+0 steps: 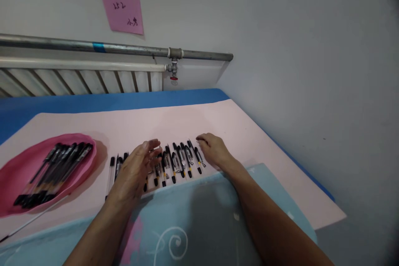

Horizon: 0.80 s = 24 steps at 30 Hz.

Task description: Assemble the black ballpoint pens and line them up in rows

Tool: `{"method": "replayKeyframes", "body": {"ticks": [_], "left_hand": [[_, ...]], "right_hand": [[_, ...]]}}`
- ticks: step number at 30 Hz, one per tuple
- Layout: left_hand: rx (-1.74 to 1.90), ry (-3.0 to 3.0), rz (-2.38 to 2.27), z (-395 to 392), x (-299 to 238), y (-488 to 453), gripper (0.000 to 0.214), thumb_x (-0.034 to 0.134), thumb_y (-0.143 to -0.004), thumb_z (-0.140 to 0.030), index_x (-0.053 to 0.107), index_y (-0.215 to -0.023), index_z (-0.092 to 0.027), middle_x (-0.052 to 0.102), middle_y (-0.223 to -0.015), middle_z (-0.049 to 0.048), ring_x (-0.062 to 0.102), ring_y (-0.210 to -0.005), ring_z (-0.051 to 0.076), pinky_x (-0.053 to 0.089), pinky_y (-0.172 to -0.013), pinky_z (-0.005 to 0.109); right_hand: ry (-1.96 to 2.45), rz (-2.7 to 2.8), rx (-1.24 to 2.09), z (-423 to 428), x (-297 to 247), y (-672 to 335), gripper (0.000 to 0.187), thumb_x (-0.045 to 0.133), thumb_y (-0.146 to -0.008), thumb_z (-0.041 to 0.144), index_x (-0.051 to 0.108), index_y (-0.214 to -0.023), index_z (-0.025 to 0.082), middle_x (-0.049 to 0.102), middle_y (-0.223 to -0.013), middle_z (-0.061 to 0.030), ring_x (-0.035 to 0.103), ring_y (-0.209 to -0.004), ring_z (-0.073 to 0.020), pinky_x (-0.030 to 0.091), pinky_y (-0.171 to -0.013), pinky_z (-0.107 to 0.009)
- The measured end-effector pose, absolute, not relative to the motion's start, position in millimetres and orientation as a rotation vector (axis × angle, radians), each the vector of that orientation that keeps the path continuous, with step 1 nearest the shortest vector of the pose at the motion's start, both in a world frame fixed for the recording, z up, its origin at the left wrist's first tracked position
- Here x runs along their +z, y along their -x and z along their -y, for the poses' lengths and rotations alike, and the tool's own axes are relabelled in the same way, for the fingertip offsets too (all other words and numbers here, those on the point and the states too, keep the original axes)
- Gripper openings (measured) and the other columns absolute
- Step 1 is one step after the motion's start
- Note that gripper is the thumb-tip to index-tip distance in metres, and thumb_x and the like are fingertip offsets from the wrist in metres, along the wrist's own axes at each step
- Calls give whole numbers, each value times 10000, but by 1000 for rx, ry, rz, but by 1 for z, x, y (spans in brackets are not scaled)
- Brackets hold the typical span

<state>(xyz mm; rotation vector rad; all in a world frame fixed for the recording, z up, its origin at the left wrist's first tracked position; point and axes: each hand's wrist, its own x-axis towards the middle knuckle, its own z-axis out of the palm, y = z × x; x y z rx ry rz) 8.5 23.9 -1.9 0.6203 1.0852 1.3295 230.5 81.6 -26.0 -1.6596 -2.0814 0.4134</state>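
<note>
A row of clear pens with black ends [182, 160] lies on the pink sheet, with small silver tips and yellow bits among them. At the left of this row is my left hand [137, 170], its fingers apart and bent beside the pens. Nothing shows in its grasp, though it covers part of the row. My right hand [215, 149] rests just past the row's right end, fingers curled together and fingertips near the last pen. What they hold, if anything, is hidden. More pens [111, 172] lie left of my left hand.
A pink basin [89, 138] with many black-capped pens [59, 170] stands at the left. A thin white rod [34, 218] lies before it. Light-blue patterned cloth [199, 220] covers the near edge. Behind are a radiator [102, 66], a pipe [134, 50] and walls.
</note>
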Motion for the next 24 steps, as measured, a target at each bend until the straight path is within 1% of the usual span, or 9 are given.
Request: {"method": "replayKeyframes", "body": {"ticks": [4, 9, 18, 24], "left_hand": [[1336, -624, -1086, -24, -2, -8, 398, 599, -677, -447, 621, -932, -141, 589, -1112, 109, 566, -959, 227, 437, -790, 344], [1324, -644, -1087, -23, -4, -9, 389, 590, -686, -448, 618, -921, -139, 588, -1110, 114, 565, -950, 224, 444, -775, 339], [1319, -655, -1087, -23, -3, -8, 345, 583, -698, -443, 630, -881, -154, 610, -1058, 92, 570, -934, 214, 447, -761, 329], [1335, -647, -1100, -23, -2, -8, 369, 592, -683, -449, 623, -883, -141, 610, -1047, 98, 567, -940, 230, 442, -767, 354]], "right_hand": [[1512, 2165, 422, -93, -35, -224, 259, 427, -835, 164, 608, -1020, 145, 609, -984, -78, 540, -918, -135, 393, -838, -257], [1376, 2322, 424, -103, -39, -221, 281, 413, -842, 145, 598, -1051, 125, 595, -1036, -92, 534, -947, -138, 379, -877, -266], [1332, 2367, 420, -106, -39, -221, 246, 450, -833, 180, 635, -989, 136, 607, -964, -83, 544, -891, -146, 390, -825, -260], [1385, 2349, 421, -106, -40, -220, 216, 474, -817, 188, 646, -947, 162, 609, -928, -59, 547, -847, -136, 398, -786, -252]]}}
